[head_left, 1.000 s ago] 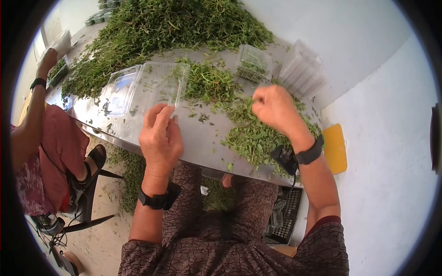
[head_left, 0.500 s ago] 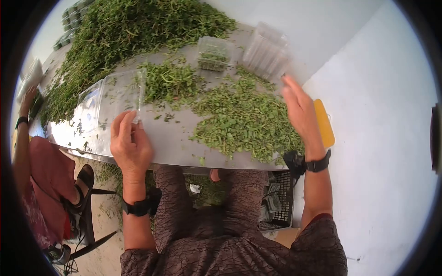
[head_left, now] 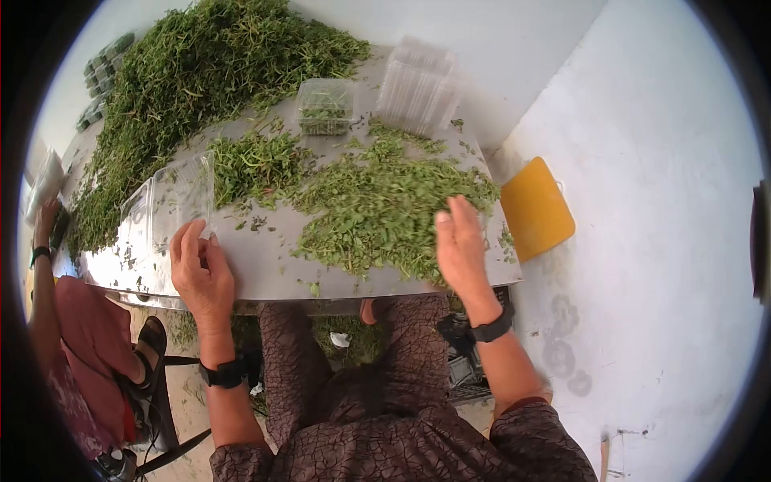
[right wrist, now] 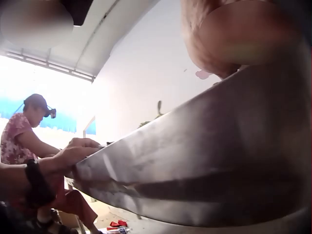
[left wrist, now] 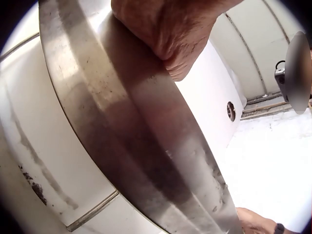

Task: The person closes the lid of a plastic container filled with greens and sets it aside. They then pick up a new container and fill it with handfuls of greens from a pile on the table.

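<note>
An open clear plastic clamshell box [head_left: 183, 189] lies on the metal table [head_left: 265, 277], with bits of green leaf showing through it. My left hand [head_left: 202, 273] is at its front right corner, index finger and thumb pinching the rim. Picked green leaves [head_left: 361, 217] spread over the table to the right. At their right side is my right hand [head_left: 462, 249], fingers straight and together, fingertips right at the leaves. In the right wrist view my right hand [right wrist: 209, 34] shows above the table edge, its fingers hidden.
A large heap of leafy stems [head_left: 217, 56] covers the back left, with a smaller pile [head_left: 253, 165] before it. Behind stand a box of leaves [head_left: 325, 112] and stacked clear boxes [head_left: 418, 88]. A yellow board [head_left: 538, 210] leans by the wall. Another person [right wrist: 29, 126] sits at left.
My right hand has uncurled, swung out to the right, then come back in and lower beside the leaves. The left hand stays at the box corner. The head view has shifted right.
</note>
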A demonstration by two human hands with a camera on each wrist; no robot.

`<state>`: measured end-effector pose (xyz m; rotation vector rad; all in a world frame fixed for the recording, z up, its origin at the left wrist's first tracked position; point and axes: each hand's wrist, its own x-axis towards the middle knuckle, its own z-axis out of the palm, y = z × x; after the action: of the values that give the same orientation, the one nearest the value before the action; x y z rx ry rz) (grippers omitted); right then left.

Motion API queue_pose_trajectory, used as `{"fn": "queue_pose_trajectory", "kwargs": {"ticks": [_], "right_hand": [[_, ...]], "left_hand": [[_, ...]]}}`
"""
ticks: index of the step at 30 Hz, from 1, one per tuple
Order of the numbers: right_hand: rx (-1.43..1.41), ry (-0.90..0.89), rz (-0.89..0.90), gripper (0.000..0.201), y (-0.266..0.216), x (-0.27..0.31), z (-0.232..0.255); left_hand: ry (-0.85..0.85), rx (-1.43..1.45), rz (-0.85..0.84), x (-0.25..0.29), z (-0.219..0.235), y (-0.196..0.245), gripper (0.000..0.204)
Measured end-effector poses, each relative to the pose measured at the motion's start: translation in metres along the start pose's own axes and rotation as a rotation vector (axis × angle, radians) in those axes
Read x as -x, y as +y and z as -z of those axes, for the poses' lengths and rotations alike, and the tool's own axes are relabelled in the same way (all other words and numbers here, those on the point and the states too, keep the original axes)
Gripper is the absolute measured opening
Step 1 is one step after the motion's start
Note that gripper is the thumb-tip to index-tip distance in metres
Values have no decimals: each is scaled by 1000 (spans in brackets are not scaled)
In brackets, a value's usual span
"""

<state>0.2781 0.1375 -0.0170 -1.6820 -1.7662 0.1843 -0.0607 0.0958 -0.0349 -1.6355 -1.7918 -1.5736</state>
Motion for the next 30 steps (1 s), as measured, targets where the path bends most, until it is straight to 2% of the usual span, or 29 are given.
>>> {"fn": "queue_pose_trajectory", "kwargs": {"ticks": [4,6,10,12,13,15,19,21,22,24,28,30], "right_hand": [[-197,-112,105,58,-27,-3,-2],[-454,-272,117,55,-34,-14,9],[-313,-221,120,47,-28,-47,36],[-140,-331,-180,46,-35,-61,54],[-139,-335,-175,46,-24,-66,53],[40,-210,323,53,6,-77,36],[64,-332,334,52,19,-97,10],[144,-231,562,38,15,-101,-1],[142,-231,563,38,9,-104,0],[235,-375,255,20,-6,-108,10],[121,-250,263,8,-16,-110,31],[-21,-322,87,12,-22,-110,43]], "left_hand": [[-9,-9,-7,-1,0,-2,29],[-8,7,-5,0,0,-4,29],[-19,-4,10,1,0,-3,30],[-9,23,-6,1,0,-2,31],[-6,21,-2,1,-1,-1,31],[-14,14,-1,1,-1,-2,32],[-38,3,-4,0,1,-2,32],[-23,-26,-21,0,0,-2,31],[-23,-28,-21,0,0,-2,31],[-19,-21,-28,0,0,-2,30],[-34,-14,-6,0,0,0,29],[-20,-19,-12,0,0,0,29]]}}
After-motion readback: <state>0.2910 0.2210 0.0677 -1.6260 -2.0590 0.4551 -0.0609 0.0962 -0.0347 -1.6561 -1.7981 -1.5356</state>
